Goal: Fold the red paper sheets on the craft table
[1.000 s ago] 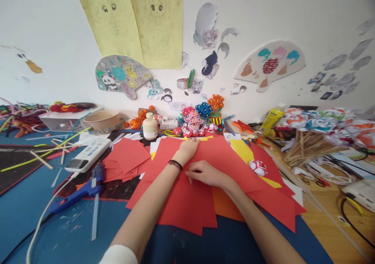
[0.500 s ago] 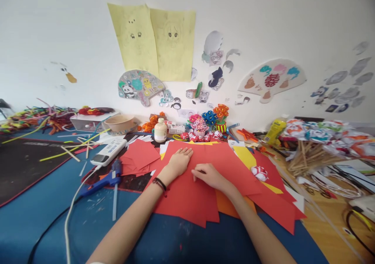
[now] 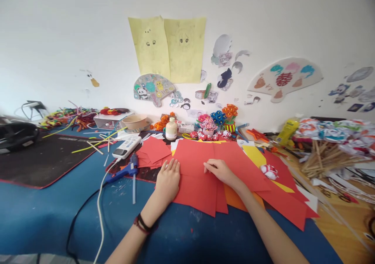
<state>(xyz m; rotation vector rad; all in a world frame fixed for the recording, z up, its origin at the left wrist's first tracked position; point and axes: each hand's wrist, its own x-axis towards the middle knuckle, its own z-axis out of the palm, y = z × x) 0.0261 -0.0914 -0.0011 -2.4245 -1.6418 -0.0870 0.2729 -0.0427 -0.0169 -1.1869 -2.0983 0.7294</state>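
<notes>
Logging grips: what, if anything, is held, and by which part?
Nothing is visibly gripped: left hand lies flat, right hand loosely curled, over red rectangular paper sheets.

- Left hand (image 3: pixel 167 182): ungloved, slim fingers.
- Bracelet (image 3: pixel 142 223) on left wrist (image 3: pixel 151 214): two narrow bands side by side, one black, one dark reddish-brown. Beaded or braided, too small to tell.
- Right hand (image 3: pixel 219 171): ungloved; right wrist (image 3: pixel 236 184) plain.
- Left forearm (image 3: pixel 129 243), right forearm (image 3: pixel 259 217): both slender, tapering to wrist, uncovered down to lower frame edge.
</notes>
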